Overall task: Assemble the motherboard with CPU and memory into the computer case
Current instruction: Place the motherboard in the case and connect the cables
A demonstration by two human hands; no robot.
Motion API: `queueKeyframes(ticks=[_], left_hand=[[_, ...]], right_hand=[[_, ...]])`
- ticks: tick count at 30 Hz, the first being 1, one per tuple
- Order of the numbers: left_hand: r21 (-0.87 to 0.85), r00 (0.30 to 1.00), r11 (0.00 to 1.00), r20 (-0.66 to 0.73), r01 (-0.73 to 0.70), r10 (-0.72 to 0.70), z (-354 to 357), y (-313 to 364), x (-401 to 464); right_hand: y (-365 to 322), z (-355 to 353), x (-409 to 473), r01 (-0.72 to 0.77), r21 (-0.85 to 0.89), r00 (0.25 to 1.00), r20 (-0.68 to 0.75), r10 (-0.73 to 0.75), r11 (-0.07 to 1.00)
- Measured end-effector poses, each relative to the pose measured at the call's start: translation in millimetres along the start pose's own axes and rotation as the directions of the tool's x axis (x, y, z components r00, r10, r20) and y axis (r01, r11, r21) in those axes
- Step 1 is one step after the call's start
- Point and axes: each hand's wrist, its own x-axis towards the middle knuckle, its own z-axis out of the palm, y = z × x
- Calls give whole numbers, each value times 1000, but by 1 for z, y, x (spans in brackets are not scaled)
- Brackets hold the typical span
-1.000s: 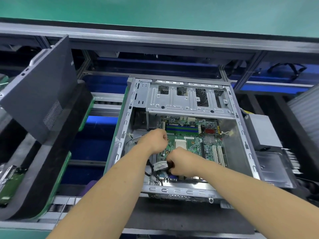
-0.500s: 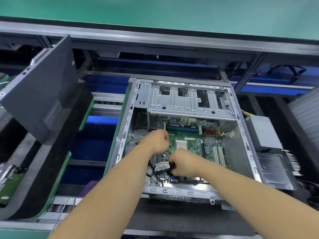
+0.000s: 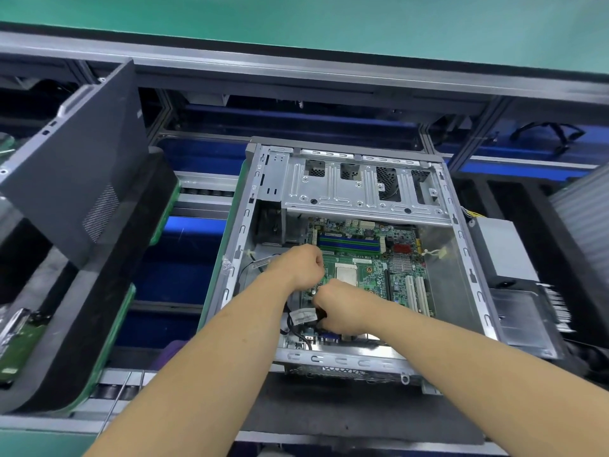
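An open silver computer case (image 3: 468, 255) lies on the line with a green motherboard (image 3: 372, 268) flat inside it. On the board I see the CPU (image 3: 346, 275) and blue memory slots (image 3: 349, 243). My left hand (image 3: 301, 265) is curled into a fist over the board's left edge; what it holds is hidden. My right hand (image 3: 339, 311) grips a black cable (image 3: 298, 319) with a white label near the case's front left corner.
A dark case side panel (image 3: 75, 179) leans on black foam at the left. A grey power supply (image 3: 504, 252) and a finned black part (image 3: 527, 318) sit right of the case. A drive cage (image 3: 356, 186) spans the case's far end.
Both hands stay over the board's left side. The right hand has shifted slightly on the labelled cable; the left fist has barely moved.
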Motion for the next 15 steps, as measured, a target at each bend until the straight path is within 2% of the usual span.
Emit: queueKeyframes(ticks=[10,15], left_hand=[[-8,1000,1000,6,0,0,1,0,0],[-10,1000,1000,2,-1,1,0,0,0]], right_hand=[[6,3,-1,-41,104,999,5,41,994],[8,3,-6,-21,62,1000,18,20,998]])
